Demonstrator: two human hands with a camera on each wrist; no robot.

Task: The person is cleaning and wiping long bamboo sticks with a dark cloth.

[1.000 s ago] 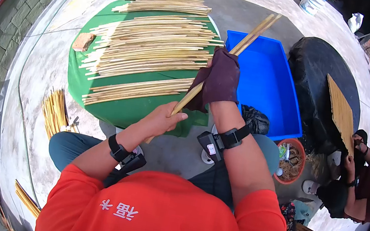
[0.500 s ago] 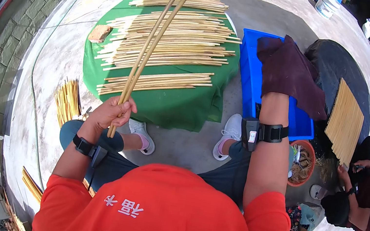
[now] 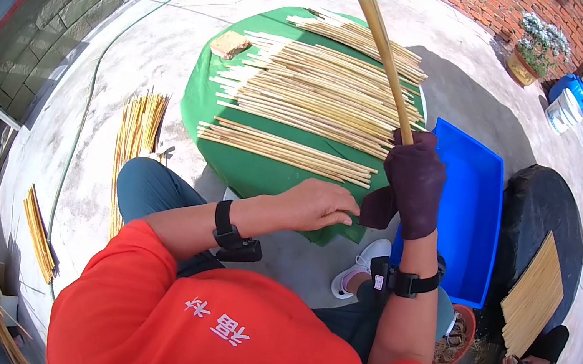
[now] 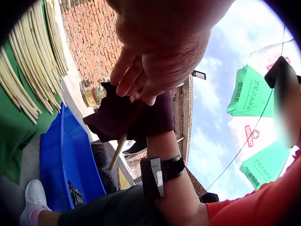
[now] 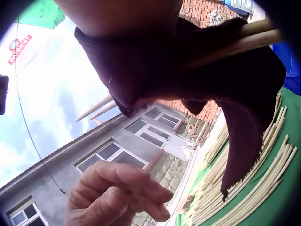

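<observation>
Gripping a pair of long sticks (image 3: 379, 41) with the right hand (image 3: 416, 184), fingers curled tight round them through a dark purple cloth (image 3: 381, 206), right of centre in the head view; slanting up and left from the fist to the top edge of the frame, with the lower ends poking out past the cloth in the right wrist view; loose flap of that cloth hanging under the fist. Left hand (image 3: 314, 206) bare, dead centre of the frame, fingers loosely bent and aimed at the flap, tips just beside it; nothing held between them as seen from the right wrist; can't tell if actually touching the cloth. Behind both hands, upper middle, a round table under a green cover (image 3: 262, 173), loaded with rows of cut sticks (image 3: 314, 100) lying side by side; brown block (image 3: 230, 45) at its upper left edge. Blue tub (image 3: 469, 213) on the ground just right of the table. Yellow bundle (image 3: 137, 127) of more sticks on the concrete at left; flat mat (image 3: 532, 298) at lower right, near a black round thing (image 3: 544, 211).
</observation>
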